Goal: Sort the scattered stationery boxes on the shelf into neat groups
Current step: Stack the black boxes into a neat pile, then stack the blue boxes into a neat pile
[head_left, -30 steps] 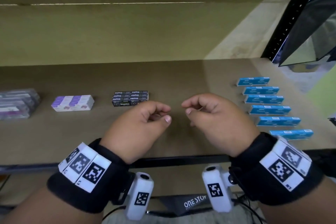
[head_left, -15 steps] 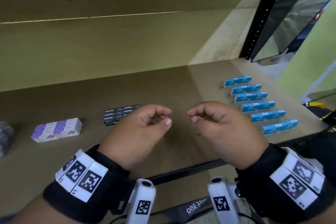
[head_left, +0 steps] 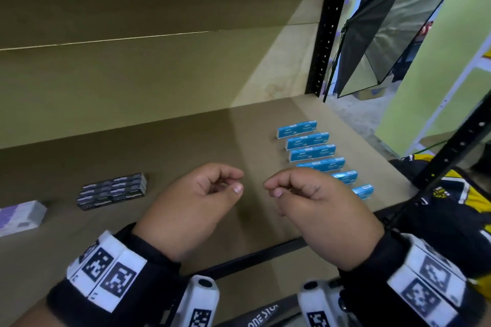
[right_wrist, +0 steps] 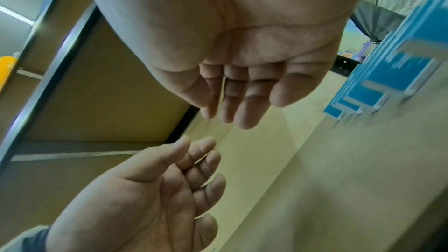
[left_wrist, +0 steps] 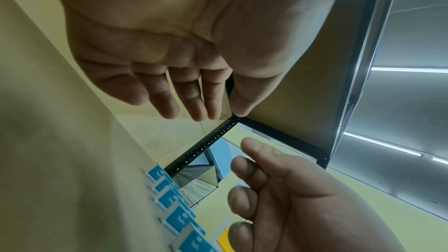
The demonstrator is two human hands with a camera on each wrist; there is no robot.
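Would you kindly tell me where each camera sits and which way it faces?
Head: worn on the head, looking down at the shelf; both hands show, left hand, right hand.
Left wrist: looks along the left palm toward the right hand.
Right wrist: looks along the right palm toward the left hand.
Shared: all three show the blue boxes.

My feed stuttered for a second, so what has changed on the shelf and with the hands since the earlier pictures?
Only the view swung right and tilted: the clear packs at far left are out of frame and the purple-white box sits at the edge. Nothing was taken or let go. The left hand and right hand still hover empty and loosely curled over the shelf; the black boxes and blue boxes lie as before.
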